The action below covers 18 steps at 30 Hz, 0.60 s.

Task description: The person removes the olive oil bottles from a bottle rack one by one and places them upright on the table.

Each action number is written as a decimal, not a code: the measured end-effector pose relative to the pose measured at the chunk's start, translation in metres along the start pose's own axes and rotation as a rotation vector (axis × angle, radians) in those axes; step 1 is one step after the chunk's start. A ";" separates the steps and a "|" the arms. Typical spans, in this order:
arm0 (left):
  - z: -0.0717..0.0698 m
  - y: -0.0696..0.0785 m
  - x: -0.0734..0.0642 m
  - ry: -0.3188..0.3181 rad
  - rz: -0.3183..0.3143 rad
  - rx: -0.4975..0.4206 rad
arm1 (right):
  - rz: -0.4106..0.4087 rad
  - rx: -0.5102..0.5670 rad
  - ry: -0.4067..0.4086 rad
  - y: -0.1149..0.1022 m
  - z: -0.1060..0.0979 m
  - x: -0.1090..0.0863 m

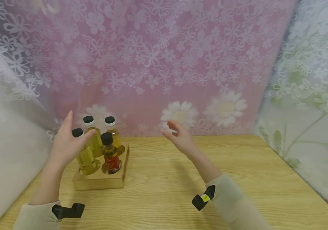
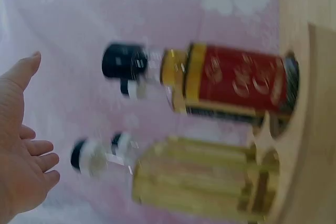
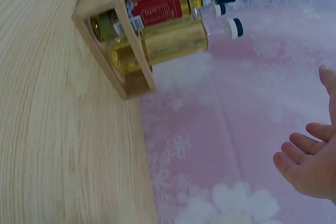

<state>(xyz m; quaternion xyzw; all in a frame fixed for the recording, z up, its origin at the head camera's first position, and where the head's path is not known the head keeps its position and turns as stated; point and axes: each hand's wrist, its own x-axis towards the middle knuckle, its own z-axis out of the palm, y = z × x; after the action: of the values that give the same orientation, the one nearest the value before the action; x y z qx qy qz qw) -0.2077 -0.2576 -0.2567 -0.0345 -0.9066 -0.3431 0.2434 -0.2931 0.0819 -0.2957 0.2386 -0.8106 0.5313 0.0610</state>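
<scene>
A wooden bottle rack (image 1: 99,184) stands at the left of the table with several bottles upright in its round holes. At its front right is a small dark-capped bottle with a red label (image 1: 112,161). Clear bottles of yellow oil, one of them at the front left (image 1: 87,161), fill the other holes. My left hand (image 1: 67,145) is raised at the rack's left, overlapping the front left bottle in the head view; the left wrist view shows it apart from the caps, fingers spread. My right hand (image 1: 181,139) hovers over the middle of the table, fingers loosely bent, holding nothing.
The light wooden table (image 1: 210,198) reaches back to a pink flowered curtain (image 1: 164,64). White curtains hang at the left (image 1: 6,127) and, with a leaf print, at the right (image 1: 310,95). A black wrist camera (image 1: 69,211) sits on the left sleeve, another (image 1: 202,198) on the right.
</scene>
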 end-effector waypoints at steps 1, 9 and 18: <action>-0.003 -0.008 -0.002 -0.013 -0.019 -0.018 | -0.001 0.021 -0.005 -0.001 0.004 0.002; -0.007 -0.063 -0.016 -0.202 -0.106 -0.063 | 0.057 0.182 -0.057 -0.002 0.037 0.009; 0.015 -0.105 -0.029 -0.407 -0.157 -0.117 | 0.090 0.074 -0.203 0.015 0.091 0.004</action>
<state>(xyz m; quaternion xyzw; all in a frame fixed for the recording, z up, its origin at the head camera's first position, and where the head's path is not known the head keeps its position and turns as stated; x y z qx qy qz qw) -0.2130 -0.3250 -0.3433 -0.0466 -0.9154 -0.3991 0.0256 -0.2896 0.0041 -0.3458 0.2564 -0.8025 0.5360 -0.0541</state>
